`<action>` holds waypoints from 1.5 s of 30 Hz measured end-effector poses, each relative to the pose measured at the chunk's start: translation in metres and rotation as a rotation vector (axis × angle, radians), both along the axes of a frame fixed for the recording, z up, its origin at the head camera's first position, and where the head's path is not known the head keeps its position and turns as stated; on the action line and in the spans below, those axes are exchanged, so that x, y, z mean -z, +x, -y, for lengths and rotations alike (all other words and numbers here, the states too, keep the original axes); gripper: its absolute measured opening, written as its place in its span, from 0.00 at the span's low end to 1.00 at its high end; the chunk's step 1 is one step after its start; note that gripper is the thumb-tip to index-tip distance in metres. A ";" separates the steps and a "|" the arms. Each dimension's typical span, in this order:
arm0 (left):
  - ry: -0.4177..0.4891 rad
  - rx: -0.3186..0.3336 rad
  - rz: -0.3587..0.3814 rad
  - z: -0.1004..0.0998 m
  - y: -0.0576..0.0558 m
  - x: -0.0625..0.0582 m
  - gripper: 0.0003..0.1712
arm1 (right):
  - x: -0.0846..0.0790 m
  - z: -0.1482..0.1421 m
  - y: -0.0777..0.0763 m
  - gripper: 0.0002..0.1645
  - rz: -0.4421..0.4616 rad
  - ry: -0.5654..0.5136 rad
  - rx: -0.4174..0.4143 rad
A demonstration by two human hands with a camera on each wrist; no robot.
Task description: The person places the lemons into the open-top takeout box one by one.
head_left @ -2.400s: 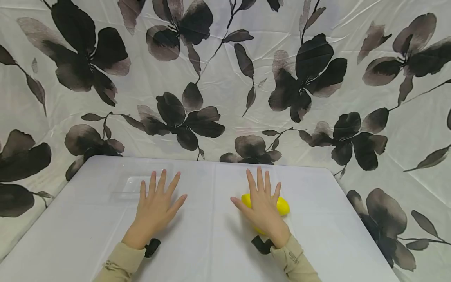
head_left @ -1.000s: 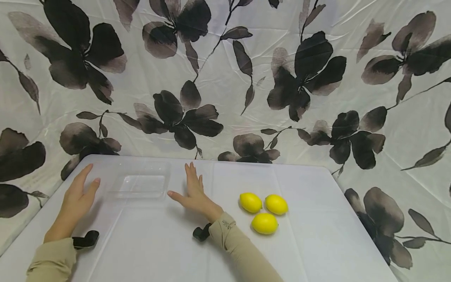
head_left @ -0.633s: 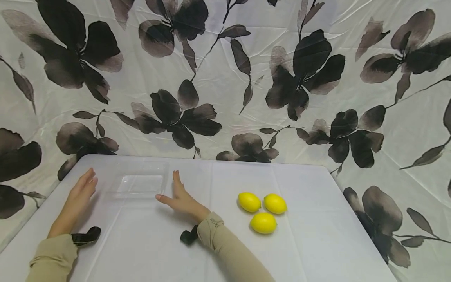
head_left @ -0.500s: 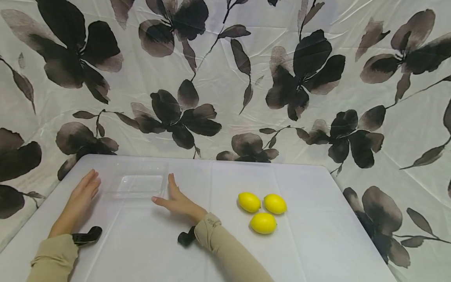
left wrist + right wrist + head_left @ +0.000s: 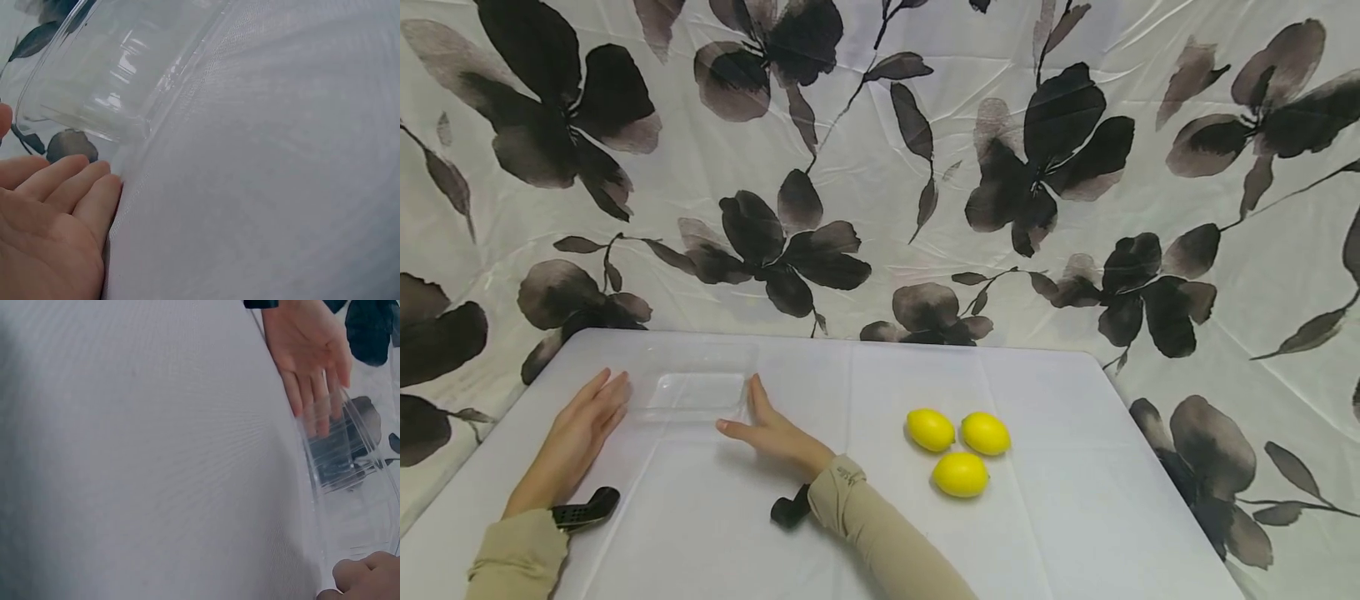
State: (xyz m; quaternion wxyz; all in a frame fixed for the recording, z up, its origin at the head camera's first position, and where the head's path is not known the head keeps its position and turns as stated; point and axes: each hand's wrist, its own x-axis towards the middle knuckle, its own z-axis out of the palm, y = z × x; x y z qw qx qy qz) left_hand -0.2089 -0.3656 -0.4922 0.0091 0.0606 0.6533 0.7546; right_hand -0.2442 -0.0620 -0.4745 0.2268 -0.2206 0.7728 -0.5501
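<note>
A clear, rectangular plastic container (image 5: 700, 392) rests at the back left of the white table. My left hand (image 5: 576, 433) is beside its left wall with fingers nearly straight; in the left wrist view, the fingertips of this hand (image 5: 53, 219) show a small gap to the container wall (image 5: 94, 81). On the opposite side, my right hand (image 5: 775, 429) has its thumb apart from the fingers, with fingertips right at the container's right edge. In the right wrist view, the left hand (image 5: 309, 362) appears palm-on beyond the see-through container (image 5: 356, 500).
Three yellow lemons, one at the left (image 5: 931, 430), one at the right (image 5: 986, 434) and one in front (image 5: 961, 475), lie grouped right of centre on the white table (image 5: 1097, 500). Behind the table hangs a floral cloth (image 5: 917, 183).
My right hand has moved left from over the lemons, uncovering them, to the container's right side. My left hand first went left, then came in toward the container's left side. The container has stayed put.
</note>
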 end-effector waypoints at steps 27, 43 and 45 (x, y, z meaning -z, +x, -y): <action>-0.058 0.104 -0.096 -0.015 0.004 0.004 0.38 | -0.007 -0.012 0.011 0.56 0.163 -0.116 -0.013; -0.054 0.137 -0.081 -0.037 -0.004 0.004 0.39 | -0.007 -0.033 0.022 0.55 0.267 -0.209 0.078; -0.068 0.138 -0.070 -0.041 -0.005 0.003 0.39 | -0.007 -0.036 0.024 0.56 0.278 -0.221 0.078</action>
